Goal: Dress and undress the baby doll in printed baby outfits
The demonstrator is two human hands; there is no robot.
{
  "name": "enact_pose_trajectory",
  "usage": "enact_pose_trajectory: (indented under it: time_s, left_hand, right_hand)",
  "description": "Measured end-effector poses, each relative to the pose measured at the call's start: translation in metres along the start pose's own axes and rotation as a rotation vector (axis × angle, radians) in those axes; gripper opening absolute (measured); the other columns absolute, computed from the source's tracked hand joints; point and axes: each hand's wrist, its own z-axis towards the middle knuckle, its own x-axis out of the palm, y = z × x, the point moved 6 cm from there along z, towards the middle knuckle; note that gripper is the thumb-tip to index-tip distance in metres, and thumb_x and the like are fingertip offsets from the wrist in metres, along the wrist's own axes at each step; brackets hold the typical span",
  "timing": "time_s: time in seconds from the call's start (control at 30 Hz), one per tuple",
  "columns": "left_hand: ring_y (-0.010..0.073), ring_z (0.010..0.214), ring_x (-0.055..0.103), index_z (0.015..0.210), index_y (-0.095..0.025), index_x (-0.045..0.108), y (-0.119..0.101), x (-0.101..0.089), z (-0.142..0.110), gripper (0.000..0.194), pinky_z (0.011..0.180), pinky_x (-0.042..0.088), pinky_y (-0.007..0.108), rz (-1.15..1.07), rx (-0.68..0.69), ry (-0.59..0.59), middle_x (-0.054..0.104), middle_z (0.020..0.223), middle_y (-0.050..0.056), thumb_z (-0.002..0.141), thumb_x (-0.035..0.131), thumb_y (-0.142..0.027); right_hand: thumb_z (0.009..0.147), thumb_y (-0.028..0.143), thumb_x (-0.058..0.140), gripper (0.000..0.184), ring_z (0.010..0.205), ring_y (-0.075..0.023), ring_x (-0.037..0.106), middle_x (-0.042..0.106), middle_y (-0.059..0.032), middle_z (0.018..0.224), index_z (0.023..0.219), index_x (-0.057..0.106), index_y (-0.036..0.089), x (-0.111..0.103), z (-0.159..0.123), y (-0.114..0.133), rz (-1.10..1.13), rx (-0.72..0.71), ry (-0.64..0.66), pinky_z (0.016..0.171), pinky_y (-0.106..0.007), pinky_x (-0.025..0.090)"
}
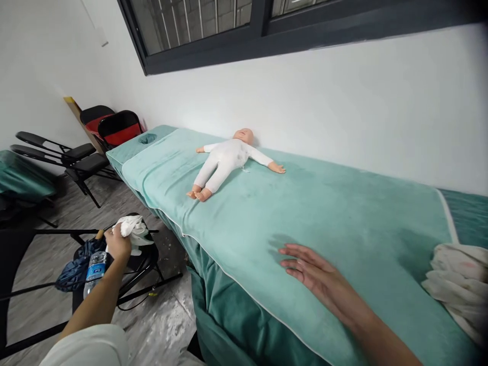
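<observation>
Over a black folding chair at the lower left, my left hand [119, 243] is closed on a crumpled white cloth [133, 227]. Beside that wrist lie a water bottle with a blue label [95, 269] and a dark blue folded umbrella or fabric bundle [74, 272]; I cannot tell which. My right hand [310, 272] hovers above the green bed cover [305, 218], its fingers stretched out and holding nothing. Farther up the bed, a baby doll [224, 160] in a white bodysuit lies on its back, arms spread, apart from both hands.
A bunched whitish cloth [461, 284] sits on the bed at the right edge. The black folding chair [143, 259] stands against the bed's near side. More folding chairs [86, 160] are at the far left. A white wall [362, 101] with a dark-framed window [263, 40] runs behind the bed.
</observation>
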Motion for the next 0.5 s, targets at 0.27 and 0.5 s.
enact_pose_trajectory:
  time_s: [0.27,0.5]
  left_hand:
    - [0.0385,0.146,0.034,0.143,-0.024,0.05,0.065,0.04,-0.035,0.061,0.111,0.033,0.062,0.161,0.195,0.313,0.044,0.153,0.018,0.082,0.055,-0.023]
    - [0.0428,0.152,0.021,0.147,-0.02,0.043,0.088,0.068,-0.055,0.061,0.111,0.021,0.074,0.184,0.118,0.338,0.036,0.159,0.023,0.09,0.047,-0.042]
  right_hand:
    - [0.075,0.052,0.078,0.038,0.101,-0.0286,0.068,0.067,-0.0106,0.122,0.107,0.076,0.033,-0.018,-0.008,-0.007,0.023,0.016,-0.14,0.091,-0.043,0.06]
    - [0.077,0.05,0.077,0.035,0.102,-0.028,0.068,0.068,-0.0107,0.12,0.108,0.075,0.032,-0.02,-0.004,-0.014,0.061,0.035,-0.125,0.093,-0.045,0.058]
